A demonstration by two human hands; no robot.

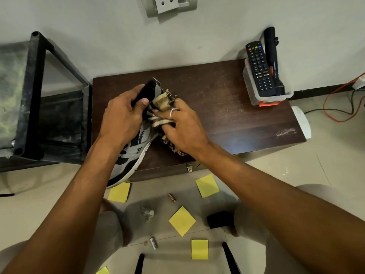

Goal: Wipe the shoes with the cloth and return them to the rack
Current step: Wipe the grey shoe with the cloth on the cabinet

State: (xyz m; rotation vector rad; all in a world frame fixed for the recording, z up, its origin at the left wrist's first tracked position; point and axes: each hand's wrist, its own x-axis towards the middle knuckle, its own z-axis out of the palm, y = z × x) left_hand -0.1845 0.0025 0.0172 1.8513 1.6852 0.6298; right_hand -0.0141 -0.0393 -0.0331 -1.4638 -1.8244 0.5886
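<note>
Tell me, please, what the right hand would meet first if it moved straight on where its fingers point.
The cloth it grips; just behind that, probably the shoe, though depth is unclear.

A black remote control and black torch are stood in a clear plastic tub on a dark brown wooden box. Yellow square paper notes are strewn on the floor.

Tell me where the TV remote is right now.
In the head view, the TV remote stands upper right in a clear plastic container at the far right corner of the brown table, beside a black torch.
</note>
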